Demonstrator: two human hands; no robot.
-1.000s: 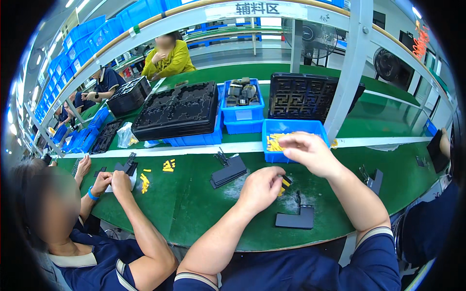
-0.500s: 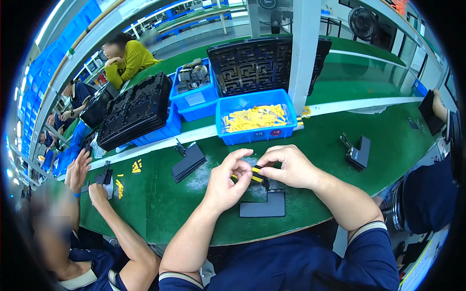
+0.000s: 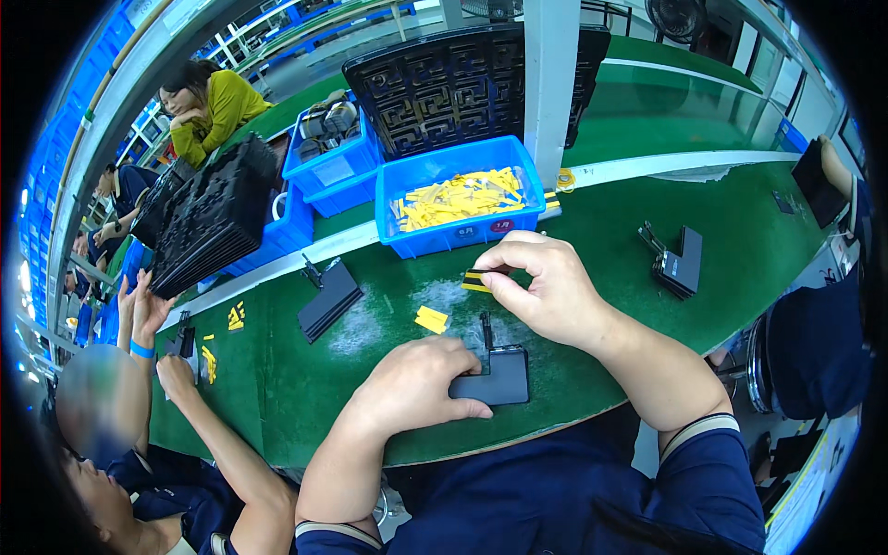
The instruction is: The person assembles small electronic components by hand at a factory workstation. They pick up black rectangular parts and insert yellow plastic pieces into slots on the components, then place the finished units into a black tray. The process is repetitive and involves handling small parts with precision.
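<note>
A flat black L-shaped part (image 3: 504, 375) with a thin upright piece at its far edge lies on the green table in front of me. My left hand (image 3: 412, 384) closes around its left end, thumb along the near side and fingers over the far side. Above and to the right, my right hand (image 3: 546, 282) pinches a small black-and-yellow strip (image 3: 476, 280) between thumb and fingertips. Just beyond my left hand, a few yellow strips (image 3: 431, 319) lie together on the table.
Past my hands stands a blue bin (image 3: 444, 242) heaped with yellow strips (image 3: 462, 199). Black parts lie in a stack (image 3: 330, 301) at left and another (image 3: 680, 264) at right. A white post (image 3: 550, 83) rises behind the bin. A co-worker's arm (image 3: 222, 439) reaches in at left, near stacked black trays (image 3: 213, 213).
My hands have parted. The left has come down onto the black L-shaped part; the right has stayed up with the strip. Yellow strips now show on the table. The whole view has shifted.
</note>
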